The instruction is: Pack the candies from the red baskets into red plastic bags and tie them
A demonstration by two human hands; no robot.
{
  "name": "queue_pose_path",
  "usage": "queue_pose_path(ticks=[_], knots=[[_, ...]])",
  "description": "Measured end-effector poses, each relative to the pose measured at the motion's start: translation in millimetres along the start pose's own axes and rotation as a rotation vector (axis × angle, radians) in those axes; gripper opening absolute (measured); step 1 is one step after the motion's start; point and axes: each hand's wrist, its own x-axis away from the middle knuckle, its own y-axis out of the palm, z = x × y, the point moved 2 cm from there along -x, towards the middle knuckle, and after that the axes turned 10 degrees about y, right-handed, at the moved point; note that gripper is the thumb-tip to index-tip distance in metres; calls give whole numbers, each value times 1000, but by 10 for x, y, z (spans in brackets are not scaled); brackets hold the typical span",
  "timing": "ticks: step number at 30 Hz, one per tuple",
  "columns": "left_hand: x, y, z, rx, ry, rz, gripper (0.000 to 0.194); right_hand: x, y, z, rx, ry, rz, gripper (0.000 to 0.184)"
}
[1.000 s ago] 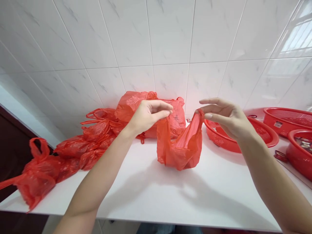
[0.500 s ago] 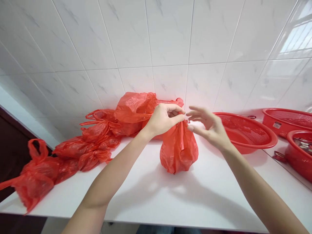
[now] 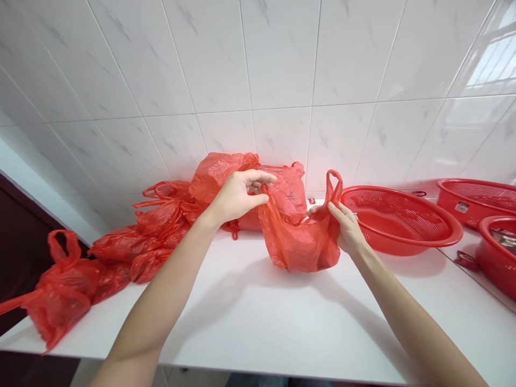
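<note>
A thin red plastic bag (image 3: pixel 300 248) hangs stretched between my two hands over the white table, its bottom bulging and its contents hidden. My left hand (image 3: pixel 244 193) pinches the bag's left handle between thumb and fingers. On the other side, my right hand (image 3: pixel 344 223) grips the base of the right handle, whose loop sticks up above the thumb. Both hands hold the handles apart, so the bag's top spreads wide.
Several filled red bags (image 3: pixel 116 242) lie along the left side, with larger red bags (image 3: pixel 226 172) against the tiled wall. To the right stand a red colander (image 3: pixel 403 244), another red basket (image 3: pixel 463 207) and a red basin (image 3: pixel 495 258) with small items. The white table (image 3: pixel 258 322) runs underneath.
My hands have moved apart, left hand to the left and right hand to the right and down. The right hand, open before, now holds a handle, and the bag has widened.
</note>
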Motion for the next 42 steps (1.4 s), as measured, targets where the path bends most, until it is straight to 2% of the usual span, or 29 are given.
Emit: queue_pose_path(ticks=[4,8,12,17,20,23,27,32,36,39,42], knots=[[69,-89,-198,-20,-54,94,39,11,-40,1,-78,18,33,39],[122,-63,-413,88,-135,179,37,-9,-30,8,-145,32,5,46],[145,-26,-544,183,-174,203,32,-36,17,-13,-227,43,-8,46],[212,-43,-570,272,-145,119,53,-92,62,-54,-275,58,24,25],[369,-20,-566,342,-116,-10,73,-153,74,-39,-278,67,45,26],[574,63,-568,313,-163,-95,86,-211,81,-2,-287,88,55,30],[720,199,-557,240,-266,-38,73,-234,82,21,-276,97,63,33],[629,240,-524,291,-286,154,47,-205,59,-30,-234,58,47,33],[489,205,-469,337,-238,254,32,-209,45,-77,-238,75,56,24],[379,184,-400,340,-182,303,30,-200,71,-114,-206,101,57,20],[275,216,-316,338,-126,281,30,-152,133,-145,-113,101,44,23]])
